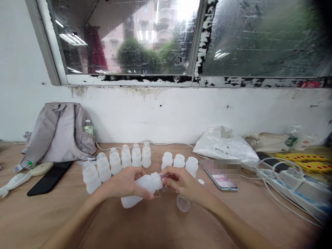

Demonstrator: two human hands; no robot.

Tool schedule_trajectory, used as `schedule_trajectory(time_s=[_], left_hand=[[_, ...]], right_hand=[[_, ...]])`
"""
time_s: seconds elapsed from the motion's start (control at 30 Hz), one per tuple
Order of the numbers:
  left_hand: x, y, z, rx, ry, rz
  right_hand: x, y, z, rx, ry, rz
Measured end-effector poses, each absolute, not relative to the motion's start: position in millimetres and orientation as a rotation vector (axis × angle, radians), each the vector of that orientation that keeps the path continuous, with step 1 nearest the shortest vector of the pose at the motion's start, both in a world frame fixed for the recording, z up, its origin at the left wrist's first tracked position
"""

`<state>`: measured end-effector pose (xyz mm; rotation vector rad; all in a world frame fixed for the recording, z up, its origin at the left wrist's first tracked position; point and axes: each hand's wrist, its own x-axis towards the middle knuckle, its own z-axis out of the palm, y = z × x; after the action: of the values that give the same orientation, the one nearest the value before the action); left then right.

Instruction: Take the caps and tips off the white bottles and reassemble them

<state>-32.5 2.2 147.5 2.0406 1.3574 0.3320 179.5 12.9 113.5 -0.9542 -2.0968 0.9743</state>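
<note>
My left hand is wrapped around a frosted white baby bottle, tilted with its mouth up to the right. At that mouth, the fingers of my right hand pinch a small clear piece, mostly hidden by the fingertips; it may be a teat. Under my right hand lies a clear domed cap on the table. A small white round part sits just right of that hand. Behind my left hand stands a row of several bottles with clear caps. Beyond my right hand are 3 uncapped bottles.
The wooden table meets a white wall below a window. At left are a grey backpack and a black phone. At right lie a lit phone, a plastic bag, and a power strip with tangled cables.
</note>
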Motion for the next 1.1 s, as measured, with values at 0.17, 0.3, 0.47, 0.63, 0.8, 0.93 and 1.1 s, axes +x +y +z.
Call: schedule_trajectory(time_s=[0.17,0.3,0.47,0.63,0.8,0.93,1.1], left_hand=[[-36,1,149,1.878,1.162,0.327],[-42,5,146,1.59,0.839,0.231],[-50,12,139,1.387,0.754,0.148],[-54,20,126,1.314,0.762,0.133],[-51,24,122,1.303,0.692,0.087],[-45,21,124,1.279,0.706,0.077],[-40,19,121,1.303,0.846,0.147]], right_hand=[[179,7,120,-0.913,-2.091,0.935],[179,7,120,-0.874,-2.094,0.864],[178,8,116,-0.836,-2.058,0.814],[173,9,107,-0.792,-1.969,0.766],[172,12,97,-0.729,-1.913,0.745],[172,15,95,-0.728,-1.864,0.807],[172,20,98,-0.818,-1.72,0.946]])
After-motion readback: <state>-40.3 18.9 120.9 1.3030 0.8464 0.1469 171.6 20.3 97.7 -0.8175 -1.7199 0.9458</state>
